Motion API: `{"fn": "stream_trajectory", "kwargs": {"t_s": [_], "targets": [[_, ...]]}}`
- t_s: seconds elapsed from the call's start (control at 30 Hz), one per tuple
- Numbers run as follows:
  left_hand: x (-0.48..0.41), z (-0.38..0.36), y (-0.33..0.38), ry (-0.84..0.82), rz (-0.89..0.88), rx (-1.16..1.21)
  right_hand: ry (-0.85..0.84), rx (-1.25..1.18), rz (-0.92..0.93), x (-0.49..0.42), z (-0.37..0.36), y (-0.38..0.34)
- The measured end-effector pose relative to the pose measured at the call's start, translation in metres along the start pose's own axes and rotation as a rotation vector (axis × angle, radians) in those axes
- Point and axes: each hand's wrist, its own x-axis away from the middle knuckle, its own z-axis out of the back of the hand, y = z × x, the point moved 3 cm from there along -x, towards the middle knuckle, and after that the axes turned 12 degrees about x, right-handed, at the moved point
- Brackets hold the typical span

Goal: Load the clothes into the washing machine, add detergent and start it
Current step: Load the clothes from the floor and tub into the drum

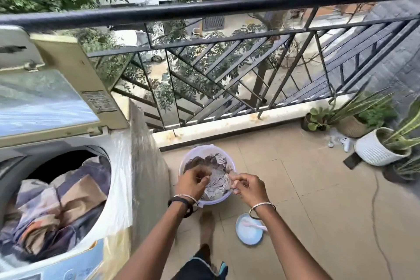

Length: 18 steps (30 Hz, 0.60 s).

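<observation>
A top-loading washing machine (118,188) stands at the left with its lid (45,98) raised. Its drum holds several clothes (54,211) in purple, tan and orange. On the floor to its right sits a pale lilac bucket (188,157) with more clothes (216,179), grey-white and dark. My left hand (193,183) and my right hand (247,186) are both over the bucket, each closed on the grey-white cloth. A light blue bowl (248,233) of white detergent powder with a pink scoop lies on the floor near my right forearm.
A black metal railing (227,52) runs along the balcony edge behind the bucket. Several potted plants (377,145) stand at the right, with a thin cable trailing on the tiles. My bare foot (206,225) is just below the bucket.
</observation>
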Motion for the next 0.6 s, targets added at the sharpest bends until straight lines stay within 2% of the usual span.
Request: {"fn": "stream_trajectory", "kwargs": {"t_s": [0.23,0.33,0.47,0.6], "targets": [[-0.084,-0.037,-0.048,0.011,0.241,-0.014,-0.084,0.027,-0.165,-0.087,-0.015,0.045],[-0.118,-0.045,-0.068,0.050,0.318,-0.067,-0.142,0.101,-0.212,-0.130,-0.030,0.062],[-0.166,-0.062,-0.113,0.000,0.416,-0.183,-0.235,0.204,-0.287,-0.191,-0.066,0.098],[-0.212,-0.084,-0.168,-0.020,0.465,-0.198,-0.275,0.346,-0.336,-0.246,-0.105,0.132]]}}
